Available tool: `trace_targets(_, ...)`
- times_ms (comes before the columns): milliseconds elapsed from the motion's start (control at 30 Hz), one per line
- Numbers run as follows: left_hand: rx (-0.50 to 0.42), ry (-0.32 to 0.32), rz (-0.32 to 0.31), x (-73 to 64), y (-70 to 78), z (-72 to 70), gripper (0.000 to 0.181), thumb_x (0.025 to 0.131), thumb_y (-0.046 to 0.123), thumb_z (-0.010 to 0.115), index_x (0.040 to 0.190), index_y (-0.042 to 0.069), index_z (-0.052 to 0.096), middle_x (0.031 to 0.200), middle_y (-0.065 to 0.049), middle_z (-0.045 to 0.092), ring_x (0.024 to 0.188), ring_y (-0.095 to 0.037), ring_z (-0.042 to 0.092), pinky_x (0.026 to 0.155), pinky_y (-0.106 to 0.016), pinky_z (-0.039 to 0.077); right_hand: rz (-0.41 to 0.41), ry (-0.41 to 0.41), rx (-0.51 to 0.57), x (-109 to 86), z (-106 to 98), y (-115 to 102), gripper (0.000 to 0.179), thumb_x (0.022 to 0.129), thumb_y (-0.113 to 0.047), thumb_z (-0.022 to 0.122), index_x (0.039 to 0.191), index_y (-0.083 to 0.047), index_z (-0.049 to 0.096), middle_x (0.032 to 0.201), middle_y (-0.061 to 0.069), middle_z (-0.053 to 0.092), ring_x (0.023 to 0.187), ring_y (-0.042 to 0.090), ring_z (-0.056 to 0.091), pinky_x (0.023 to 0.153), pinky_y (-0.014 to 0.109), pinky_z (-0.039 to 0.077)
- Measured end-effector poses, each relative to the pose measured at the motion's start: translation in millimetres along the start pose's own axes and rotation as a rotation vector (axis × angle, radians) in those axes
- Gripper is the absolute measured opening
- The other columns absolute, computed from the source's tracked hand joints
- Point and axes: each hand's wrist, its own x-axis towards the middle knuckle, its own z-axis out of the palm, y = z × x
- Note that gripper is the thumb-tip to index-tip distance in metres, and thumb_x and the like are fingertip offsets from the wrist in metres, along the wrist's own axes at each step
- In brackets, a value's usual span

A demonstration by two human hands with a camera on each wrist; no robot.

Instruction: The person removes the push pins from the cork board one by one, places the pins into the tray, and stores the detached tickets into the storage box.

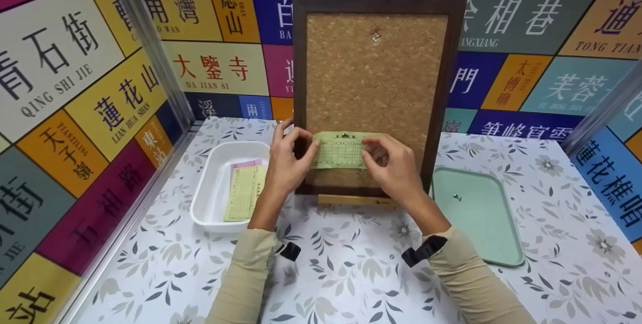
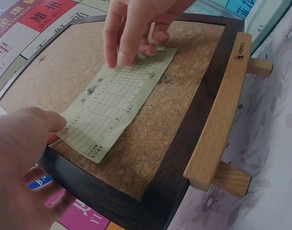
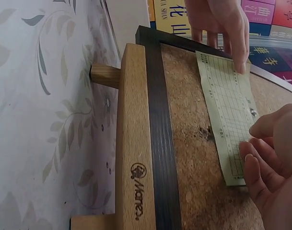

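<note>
A green printed paper slip (image 1: 340,152) lies against the lower part of the cork board (image 1: 373,78), a small metal-looking clip or pin (image 2: 90,90) at the middle of its top edge. My left hand (image 1: 291,156) pinches the slip's upper left corner; in the left wrist view one fingertip (image 2: 57,120) lies over the corner and another shows beneath it. At the slip's right end is my right hand (image 1: 396,161), thumb and fingers bent close together. Its fingertips (image 3: 249,160) overlap the slip in the right wrist view, and I cannot tell whether they pinch anything.
A white tray (image 1: 198,213) on the left holds yellow and pink slips (image 1: 246,188). On the right lies a green tray (image 1: 486,223) with a small shiny piece (image 1: 457,197) on it. The dark-framed board leans on a wooden stand (image 2: 220,120). Another shiny pin (image 1: 376,36) is near the board's top.
</note>
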Motion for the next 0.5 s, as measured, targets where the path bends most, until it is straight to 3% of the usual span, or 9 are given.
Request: trace_targets(500, 0.018, 0.020, -0.005, 0.5, -1.1, 3.7, 0.017, 0.101, 0.031, 0.077, 0.104, 0.014, 0.073, 0.157, -0.012, 0.054, 0.158, -0.028, 0.042, 0.133, -0.053, 0.030, -0.065, 0.070, 0.012, 10.8, 26.0, -9.2, 0.018, 0.098, -0.012, 0.079, 0.116, -0.007, 0.080, 0.093, 0.004, 0.075, 0.072, 0.011, 0.069, 0.065, 0.024, 0.059)
